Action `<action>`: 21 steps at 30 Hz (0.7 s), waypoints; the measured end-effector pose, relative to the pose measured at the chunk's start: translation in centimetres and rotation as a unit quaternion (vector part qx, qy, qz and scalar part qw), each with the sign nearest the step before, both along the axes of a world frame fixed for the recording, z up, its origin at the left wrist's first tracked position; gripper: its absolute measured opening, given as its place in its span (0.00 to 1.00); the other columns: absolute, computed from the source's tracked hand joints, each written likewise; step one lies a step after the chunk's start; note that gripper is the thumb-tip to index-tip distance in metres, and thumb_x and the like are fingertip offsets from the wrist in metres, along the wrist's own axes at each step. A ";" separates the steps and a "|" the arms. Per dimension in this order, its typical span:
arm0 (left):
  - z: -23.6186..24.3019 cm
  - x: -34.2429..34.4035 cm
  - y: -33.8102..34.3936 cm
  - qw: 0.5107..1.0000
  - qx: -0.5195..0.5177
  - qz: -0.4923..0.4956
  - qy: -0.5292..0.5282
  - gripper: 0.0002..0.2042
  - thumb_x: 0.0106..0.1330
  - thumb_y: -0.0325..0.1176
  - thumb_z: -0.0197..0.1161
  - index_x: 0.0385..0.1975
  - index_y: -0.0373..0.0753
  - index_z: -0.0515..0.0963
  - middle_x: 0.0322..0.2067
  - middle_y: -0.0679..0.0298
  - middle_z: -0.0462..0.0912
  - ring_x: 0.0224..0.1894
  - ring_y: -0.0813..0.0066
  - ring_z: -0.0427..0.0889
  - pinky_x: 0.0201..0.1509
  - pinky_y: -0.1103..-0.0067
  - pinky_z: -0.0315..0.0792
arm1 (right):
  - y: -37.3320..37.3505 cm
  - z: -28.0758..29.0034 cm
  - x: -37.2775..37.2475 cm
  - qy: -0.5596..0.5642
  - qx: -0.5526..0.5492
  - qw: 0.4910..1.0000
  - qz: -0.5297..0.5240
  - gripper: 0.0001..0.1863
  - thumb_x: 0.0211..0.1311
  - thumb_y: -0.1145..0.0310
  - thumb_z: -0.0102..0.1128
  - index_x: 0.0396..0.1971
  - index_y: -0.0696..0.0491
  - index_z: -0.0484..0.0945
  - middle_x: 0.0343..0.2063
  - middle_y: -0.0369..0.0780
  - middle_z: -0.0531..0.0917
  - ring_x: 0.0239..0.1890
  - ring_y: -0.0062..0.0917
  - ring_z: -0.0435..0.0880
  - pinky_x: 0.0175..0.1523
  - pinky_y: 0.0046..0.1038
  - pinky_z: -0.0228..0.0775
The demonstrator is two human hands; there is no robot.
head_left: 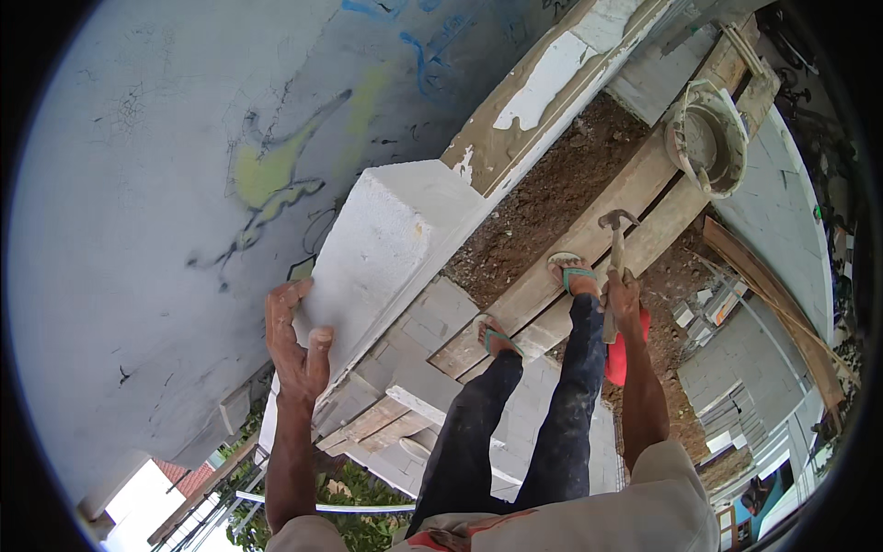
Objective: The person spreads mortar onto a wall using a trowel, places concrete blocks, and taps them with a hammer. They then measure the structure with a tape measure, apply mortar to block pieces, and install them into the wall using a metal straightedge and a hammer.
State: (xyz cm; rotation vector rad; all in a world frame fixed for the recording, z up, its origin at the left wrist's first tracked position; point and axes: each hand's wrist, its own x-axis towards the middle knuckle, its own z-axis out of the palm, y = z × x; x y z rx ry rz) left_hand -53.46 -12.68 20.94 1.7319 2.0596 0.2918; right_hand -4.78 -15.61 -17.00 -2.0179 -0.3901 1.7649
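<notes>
My left hand (300, 345) is at the near end of a white aerated concrete block (363, 244). Its thumb and fingers are spread apart against or just beside the block; whether they press on it I cannot tell. The block sits on top of a narrow wall, close to a grey painted wall. In my right hand (624, 299) is a claw hammer (617, 232), gripped by its wooden handle with the metal head pointing away from me, over the planks. Grey-brown mortar (487, 133) with white patches covers the wall top beyond the block.
I stand in sandals on wooden scaffold planks (589, 225), above brown soil (561, 184). A mortar-smeared bucket (706, 138) stands farther along the planks. The grey wall (166, 184) rises on the left. A curved brown board (777, 304) leans at the right.
</notes>
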 end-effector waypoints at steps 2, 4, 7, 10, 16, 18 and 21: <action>-0.7 -0.3 1.0 0.996 0.048 0.048 -0.064 0.38 0.73 0.58 0.67 0.70 0.30 0.71 0.57 0.43 0.79 0.59 0.47 0.80 0.65 0.56 0.73 | -1.2 9.2 -3.9 0.043 -0.010 0.999 -0.007 0.15 0.79 0.57 0.57 0.45 0.56 0.75 0.22 0.36 0.76 0.15 0.22 0.77 0.16 0.29 0.73; -2.9 -0.1 1.2 0.991 0.091 0.042 -0.086 0.36 0.74 0.56 0.67 0.67 0.29 0.73 0.56 0.43 0.80 0.56 0.47 0.82 0.62 0.56 0.74 | -1.6 17.1 -7.4 0.062 0.005 0.998 -0.031 0.14 0.81 0.60 0.56 0.54 0.54 0.74 0.24 0.38 0.78 0.14 0.23 0.76 0.15 0.30 0.71; -5.2 -0.7 0.1 0.990 0.123 -0.065 0.016 0.34 0.73 0.52 0.68 0.67 0.30 0.73 0.54 0.44 0.82 0.53 0.42 0.83 0.59 0.56 0.75 | -1.6 25.2 -12.6 0.169 -0.041 0.975 -0.135 0.12 0.84 0.58 0.49 0.47 0.51 0.71 0.22 0.37 0.76 0.14 0.26 0.75 0.17 0.34 0.73; -4.9 -0.4 -0.3 0.989 0.132 -0.054 0.037 0.32 0.71 0.50 0.69 0.66 0.31 0.74 0.53 0.45 0.83 0.54 0.41 0.83 0.57 0.56 0.76 | -1.0 28.7 -17.2 0.223 -0.107 0.940 -0.237 0.13 0.84 0.56 0.47 0.43 0.50 0.70 0.23 0.37 0.76 0.16 0.27 0.74 0.21 0.35 0.74; -4.9 -0.6 -0.6 0.984 0.157 -0.035 0.076 0.31 0.70 0.51 0.72 0.63 0.33 0.76 0.51 0.48 0.84 0.50 0.43 0.85 0.53 0.58 0.78 | 2.1 34.2 -26.5 0.257 -0.133 0.892 -0.347 0.12 0.87 0.59 0.39 0.46 0.52 0.66 0.27 0.35 0.73 0.22 0.20 0.72 0.25 0.27 0.71; -4.9 -0.1 -0.1 0.986 0.143 -0.025 0.078 0.32 0.69 0.53 0.72 0.63 0.34 0.76 0.52 0.49 0.84 0.51 0.44 0.85 0.54 0.57 0.78 | 2.9 33.4 -27.4 0.306 -0.122 0.876 -0.352 0.12 0.87 0.59 0.39 0.46 0.52 0.66 0.27 0.35 0.72 0.22 0.20 0.72 0.25 0.26 0.71; -4.9 0.4 0.2 0.986 0.147 -0.023 0.080 0.32 0.69 0.53 0.73 0.63 0.34 0.76 0.51 0.49 0.85 0.51 0.44 0.85 0.53 0.57 0.78 | 3.5 33.3 -28.3 0.358 -0.115 0.849 -0.371 0.12 0.87 0.59 0.38 0.46 0.52 0.66 0.27 0.35 0.71 0.22 0.20 0.72 0.24 0.27 0.71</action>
